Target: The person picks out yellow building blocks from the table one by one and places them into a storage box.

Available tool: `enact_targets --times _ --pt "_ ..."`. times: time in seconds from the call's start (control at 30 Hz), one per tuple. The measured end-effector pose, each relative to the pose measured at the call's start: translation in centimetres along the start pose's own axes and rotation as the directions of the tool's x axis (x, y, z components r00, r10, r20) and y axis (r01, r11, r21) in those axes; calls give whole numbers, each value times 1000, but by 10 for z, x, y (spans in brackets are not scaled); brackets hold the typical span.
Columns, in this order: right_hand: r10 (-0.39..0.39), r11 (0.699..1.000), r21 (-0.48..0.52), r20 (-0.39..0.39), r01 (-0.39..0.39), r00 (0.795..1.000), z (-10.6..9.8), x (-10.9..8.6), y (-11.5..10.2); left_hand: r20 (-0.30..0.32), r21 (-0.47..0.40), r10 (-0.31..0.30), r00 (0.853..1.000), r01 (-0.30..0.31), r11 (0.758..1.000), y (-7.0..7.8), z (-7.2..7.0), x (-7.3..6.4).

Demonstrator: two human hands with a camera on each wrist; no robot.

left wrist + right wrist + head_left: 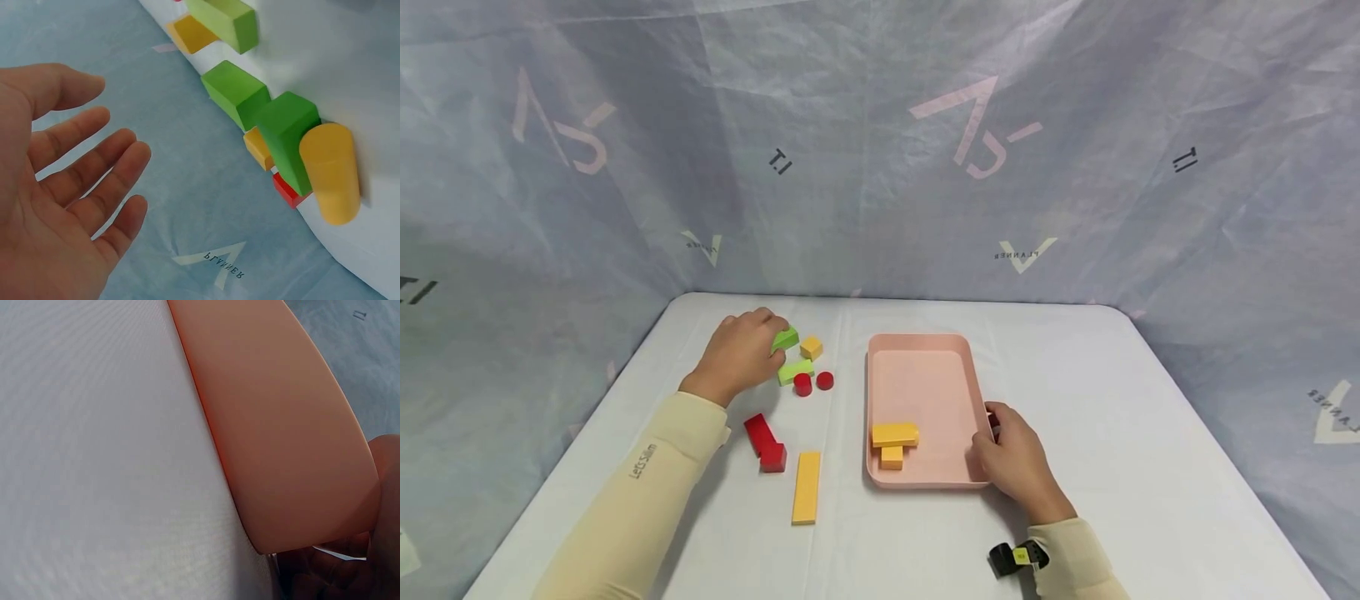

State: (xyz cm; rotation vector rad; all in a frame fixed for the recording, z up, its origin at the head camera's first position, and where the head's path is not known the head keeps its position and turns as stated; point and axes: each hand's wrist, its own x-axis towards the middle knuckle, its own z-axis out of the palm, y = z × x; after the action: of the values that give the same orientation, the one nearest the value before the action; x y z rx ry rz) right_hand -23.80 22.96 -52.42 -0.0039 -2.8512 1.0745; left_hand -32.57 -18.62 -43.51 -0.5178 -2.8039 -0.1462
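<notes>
1. On the far left part of the white table, my left hand is poised with fingers and thumb apart; the left wrist view shows nothing gripped
2. Key relation: the green block lies just right of my left hand, between thumb and fingers as the head view projects them; its long axis slants from near left to far right; my left hand is much the nearer, though whether it touches the block I cannot tell
3. Beside it sit a yellow cube, a light green block, a red cylinder and a red disc
4. Well to the right, my right hand is clamped on the right wall of the pink tray, whose long axis runs near to far; two yellow blocks rest in its near left corner
</notes>
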Motion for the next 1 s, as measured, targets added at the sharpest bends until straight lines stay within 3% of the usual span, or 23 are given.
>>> enact_targets --times 0.3,0.63,1.0 --pt "-15 1000 3 -7 15 1000 1 1 1 69 46 -37 997 34 998 -9 7 5" --pt "-20 1000 -9 -11 20 1000 1 0 2 111 89 -35 993 25 996 -25 14 13" --pt "-4 1000 -4 -5 4 1000 1 0 2 189 102 -87 978 68 992 -41 20 26"
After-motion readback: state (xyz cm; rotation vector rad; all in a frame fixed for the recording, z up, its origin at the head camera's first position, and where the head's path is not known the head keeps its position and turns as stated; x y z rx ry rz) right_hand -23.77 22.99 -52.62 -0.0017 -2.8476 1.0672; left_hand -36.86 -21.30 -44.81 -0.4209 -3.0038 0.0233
